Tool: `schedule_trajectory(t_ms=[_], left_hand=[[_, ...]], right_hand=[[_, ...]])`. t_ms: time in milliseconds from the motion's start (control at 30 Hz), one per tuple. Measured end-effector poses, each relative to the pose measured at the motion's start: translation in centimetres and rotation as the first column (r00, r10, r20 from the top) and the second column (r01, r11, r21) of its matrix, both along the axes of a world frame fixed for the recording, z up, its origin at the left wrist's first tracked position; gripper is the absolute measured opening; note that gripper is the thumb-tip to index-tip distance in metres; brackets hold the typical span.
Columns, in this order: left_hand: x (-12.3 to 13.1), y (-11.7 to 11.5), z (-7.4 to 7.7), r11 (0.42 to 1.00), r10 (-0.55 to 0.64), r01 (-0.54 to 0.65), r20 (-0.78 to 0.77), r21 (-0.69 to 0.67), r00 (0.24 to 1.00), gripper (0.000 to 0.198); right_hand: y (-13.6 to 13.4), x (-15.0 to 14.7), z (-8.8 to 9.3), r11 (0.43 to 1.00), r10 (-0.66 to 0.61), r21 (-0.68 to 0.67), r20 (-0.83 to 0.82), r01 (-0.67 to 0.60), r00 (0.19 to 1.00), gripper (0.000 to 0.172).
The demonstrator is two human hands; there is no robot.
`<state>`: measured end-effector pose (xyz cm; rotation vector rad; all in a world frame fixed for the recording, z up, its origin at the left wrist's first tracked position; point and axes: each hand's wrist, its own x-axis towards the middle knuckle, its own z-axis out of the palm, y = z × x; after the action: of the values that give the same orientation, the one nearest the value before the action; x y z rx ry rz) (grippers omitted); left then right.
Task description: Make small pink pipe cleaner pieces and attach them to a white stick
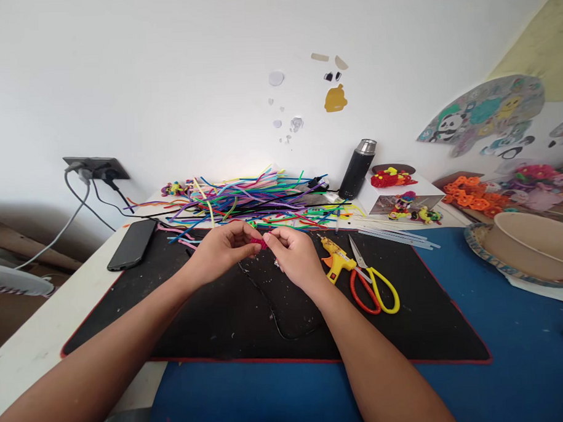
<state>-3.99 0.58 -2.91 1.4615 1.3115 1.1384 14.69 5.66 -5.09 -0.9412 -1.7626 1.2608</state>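
Note:
Over the black mat, my left hand and my right hand meet fingertip to fingertip. Pinched between them is a small dark-pink fuzzy piece, a pipe cleaner by its look, mostly covered by the fingers. Both hands are closed on it. Just right of my right hand lies a yellow glue gun. Beside that are scissors with one red and one yellow handle. A black cord runs across the mat below the hands.
Behind the mat is a heap of colourful pipe cleaners. A black flask leans there, near a white box with fuzzy figures. A phone lies at the left. Clear glue sticks and a beige bowl are right.

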Motion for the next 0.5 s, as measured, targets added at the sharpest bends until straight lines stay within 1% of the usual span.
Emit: schedule_trajectory(t_ms=[67,200,300,500], left_hand=[[0.06,0.09,0.09,1.000,0.010,-0.010,0.042,-0.010,0.999,0.028],[-0.06,0.46,0.06,0.996,0.084,-0.083,0.170,-0.013,0.982,0.031],[-0.21,0.67,-0.13,0.994,0.107,-0.106,0.245,-0.016,0.964,0.031],[0.03,0.64,-0.32,0.995,0.101,-0.096,0.275,-0.032,0.956,0.032]], right_hand=[[-0.08,-0.03,0.16,0.999,0.016,-0.048,-0.046,-0.018,0.999,0.028],[-0.24,-0.08,0.34,0.986,0.072,-0.139,-0.141,-0.092,0.987,0.031],[-0.27,-0.14,0.24,0.985,0.081,-0.141,-0.153,-0.103,0.985,0.031],[-0.13,-0.17,-0.05,0.991,0.058,-0.112,-0.146,-0.074,0.988,0.023]])
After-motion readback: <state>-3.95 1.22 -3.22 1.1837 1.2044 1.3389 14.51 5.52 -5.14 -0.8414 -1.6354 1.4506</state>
